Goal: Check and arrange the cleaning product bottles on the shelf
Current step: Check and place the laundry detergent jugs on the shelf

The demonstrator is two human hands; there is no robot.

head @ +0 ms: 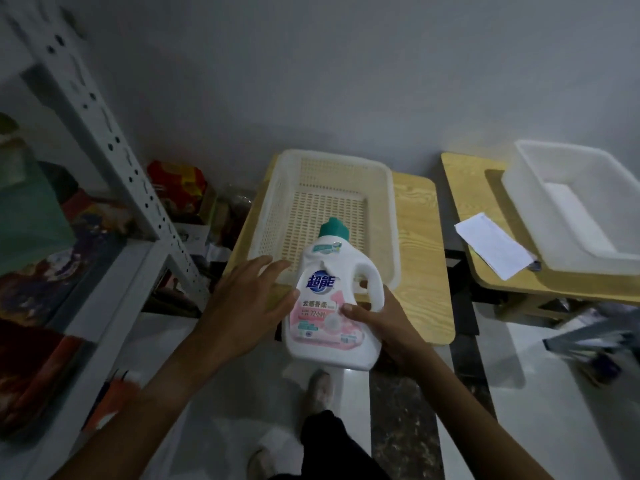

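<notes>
A white detergent bottle point(332, 299) with a teal cap and a pink label is held upright in front of me, above the floor. My right hand point(384, 323) grips it from the right side, thumb across the label and fingers behind the handle. My left hand point(249, 303) is spread with straight fingers, its thumb touching the bottle's left side. A white metal shelf point(114, 271) stands at the left with colourful packages on it.
A white perforated basket point(381, 209) lies on a low wooden table point(422, 258) just behind the bottle. A second wooden table point(464, 188) at the right carries a white tub point(540, 195) and a paper sheet point(495, 244). My feet show on the tiled floor below.
</notes>
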